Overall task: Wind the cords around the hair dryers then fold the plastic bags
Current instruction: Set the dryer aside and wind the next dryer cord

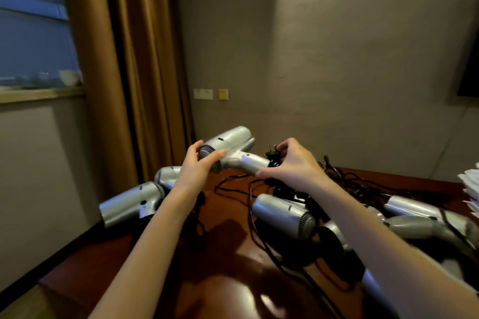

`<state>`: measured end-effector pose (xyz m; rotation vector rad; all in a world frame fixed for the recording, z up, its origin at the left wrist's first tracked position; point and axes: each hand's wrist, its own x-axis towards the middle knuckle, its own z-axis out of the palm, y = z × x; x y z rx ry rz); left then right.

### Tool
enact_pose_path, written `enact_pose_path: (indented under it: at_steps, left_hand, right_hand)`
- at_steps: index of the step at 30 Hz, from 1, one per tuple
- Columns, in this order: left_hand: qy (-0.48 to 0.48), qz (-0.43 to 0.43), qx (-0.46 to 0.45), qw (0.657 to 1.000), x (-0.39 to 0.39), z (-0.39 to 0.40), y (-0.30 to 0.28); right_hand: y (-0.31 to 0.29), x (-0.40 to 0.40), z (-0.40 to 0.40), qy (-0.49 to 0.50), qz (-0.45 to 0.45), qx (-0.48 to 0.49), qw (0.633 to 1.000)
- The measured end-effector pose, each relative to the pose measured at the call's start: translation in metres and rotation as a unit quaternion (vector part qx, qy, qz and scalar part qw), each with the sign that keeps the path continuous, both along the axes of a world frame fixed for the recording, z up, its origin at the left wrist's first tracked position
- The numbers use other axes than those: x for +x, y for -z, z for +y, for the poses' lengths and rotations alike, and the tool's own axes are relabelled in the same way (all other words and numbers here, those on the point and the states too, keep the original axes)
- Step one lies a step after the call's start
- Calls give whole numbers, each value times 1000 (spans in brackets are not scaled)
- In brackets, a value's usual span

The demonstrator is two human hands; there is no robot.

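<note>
We've got one silver dryer point(230, 149) lifted up above the far side of the worktop point(225, 238), barrel pointing away and to the right, handle sticking out to the right. Our left hand point(198, 167) is cupped around the grille end of the barrel, fingers curled over it with the thumb up top. Our right hand point(291, 164) is at the end of the handle, thumb lying along it underneath and fingers pinching the plug point(272, 154), whose two prongs poke upward. There's a dark bunch of cord point(274, 163) right at that handle end, looks partly wound but it's blurry so we can't say how many turns.

The rest of the dryers are lying on the dark glossy worktop. Two of them point(131, 203) sit at the left edge, one behind the other. Another one point(285, 213) lies just right of centre under our right forearm, grille facing near. A few more point(414, 211) are piled on the right, all mixed in with loose black cords point(233, 184) snaking across the middle.

At the far right edge there's a stack of white stuff point(470, 186), too cut off to tell what.

Behind it all: brown curtain point(124, 59) on the left, plain wall.
</note>
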<state>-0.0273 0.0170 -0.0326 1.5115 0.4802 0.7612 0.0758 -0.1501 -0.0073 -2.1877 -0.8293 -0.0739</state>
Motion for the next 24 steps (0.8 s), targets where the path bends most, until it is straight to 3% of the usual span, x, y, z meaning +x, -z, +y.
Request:
enact_pose_path:
  at_steps: [5, 8, 11, 18, 24]
  left_hand:
    - [-64, 110, 213, 969, -24, 8, 23]
    - [12, 183, 322, 929, -23, 4, 48]
    - [55, 256, 354, 898, -18, 13, 61]
    - [52, 366, 458, 809, -8, 19, 58]
    - [18, 413, 473, 778, -6, 4, 52]
  right_hand:
    - [57, -25, 71, 26, 136, 65, 988]
    - [92, -36, 102, 59, 196, 103, 973]
    - [109, -39, 117, 81, 211, 107, 968]
    - [103, -26, 97, -26, 231, -28, 972]
    - [68, -28, 65, -132, 135, -151, 970]
